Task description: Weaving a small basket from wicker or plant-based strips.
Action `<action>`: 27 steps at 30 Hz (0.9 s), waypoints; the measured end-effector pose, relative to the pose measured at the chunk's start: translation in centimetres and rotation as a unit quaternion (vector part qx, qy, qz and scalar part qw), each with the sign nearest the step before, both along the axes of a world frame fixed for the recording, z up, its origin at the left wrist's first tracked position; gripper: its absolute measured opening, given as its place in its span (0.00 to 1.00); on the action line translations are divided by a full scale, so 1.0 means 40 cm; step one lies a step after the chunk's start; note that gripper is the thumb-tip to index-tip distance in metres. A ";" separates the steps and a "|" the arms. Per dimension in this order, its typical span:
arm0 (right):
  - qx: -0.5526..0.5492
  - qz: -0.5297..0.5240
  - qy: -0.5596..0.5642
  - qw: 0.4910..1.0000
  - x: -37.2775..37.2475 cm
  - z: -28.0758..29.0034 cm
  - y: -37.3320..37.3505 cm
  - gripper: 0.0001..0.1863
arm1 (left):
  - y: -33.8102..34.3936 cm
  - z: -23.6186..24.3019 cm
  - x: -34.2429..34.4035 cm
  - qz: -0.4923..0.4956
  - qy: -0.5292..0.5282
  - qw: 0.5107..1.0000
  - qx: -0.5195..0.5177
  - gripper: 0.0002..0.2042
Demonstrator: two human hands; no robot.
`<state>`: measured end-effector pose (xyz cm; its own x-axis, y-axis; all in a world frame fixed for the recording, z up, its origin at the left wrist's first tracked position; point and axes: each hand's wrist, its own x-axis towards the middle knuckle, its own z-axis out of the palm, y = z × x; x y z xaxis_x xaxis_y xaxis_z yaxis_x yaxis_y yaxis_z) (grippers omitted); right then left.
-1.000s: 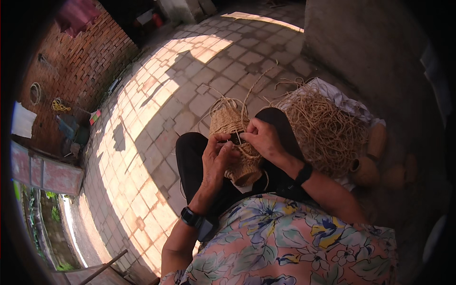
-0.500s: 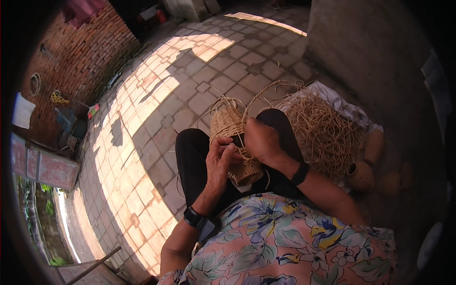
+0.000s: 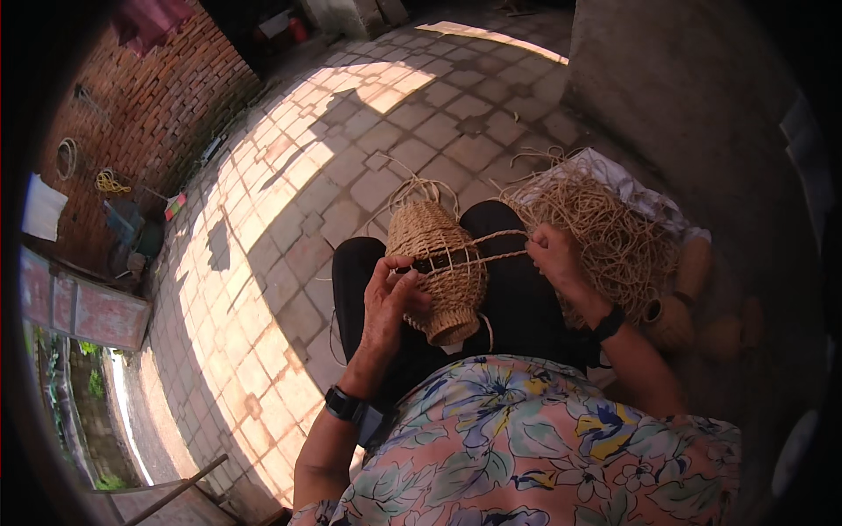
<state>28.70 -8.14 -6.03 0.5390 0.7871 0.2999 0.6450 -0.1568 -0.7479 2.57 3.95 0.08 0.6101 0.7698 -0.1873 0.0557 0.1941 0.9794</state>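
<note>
On my lap lies a tan woven basket (image 3: 430, 230) with a narrow round neck (image 3: 453, 328) pointed toward me. A dark gap crosses its middle, where bare upright strands show. My left hand (image 3: 390, 302) holds the basket's left side, its fingertips at the end of that gap. To the right of the basket, my right hand (image 3: 560, 261) is closed on a twisted straw cord (image 3: 502, 256). Two taut lengths of the cord run from the basket to this hand. Loose strands (image 3: 423, 186) stick out at the basket's far end.
A tangled heap of straw cord (image 3: 605, 245) lies on a white sack (image 3: 653, 203) to my right. Small woven pots (image 3: 668, 323) stand beside it. Paving tiles (image 3: 368, 188) spread ahead, partly sunlit. A plastered wall (image 3: 693, 114) rises at right, a brick wall (image 3: 158, 105) at left.
My right hand has moved right, away from the basket, drawing the cord out taut. The cord loop that arched above it is gone. My left hand stays at the basket's left side.
</note>
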 end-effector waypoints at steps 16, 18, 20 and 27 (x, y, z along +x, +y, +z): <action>0.084 0.098 0.623 0.772 -0.020 0.039 -0.009 0.08 | 0.025 0.037 0.089 -0.144 0.117 0.977 0.106 0.11; 0.024 0.157 0.584 0.796 -0.056 0.065 0.037 0.08 | 0.020 0.017 0.088 -0.127 0.100 0.980 0.116 0.11; 0.030 0.179 0.538 0.823 -0.106 0.065 0.076 0.08 | 0.011 0.017 0.088 -0.110 0.084 0.982 0.126 0.12; 0.020 0.028 0.084 0.996 -0.183 0.040 0.137 0.11 | -0.023 0.010 0.067 -0.031 0.044 0.994 0.096 0.12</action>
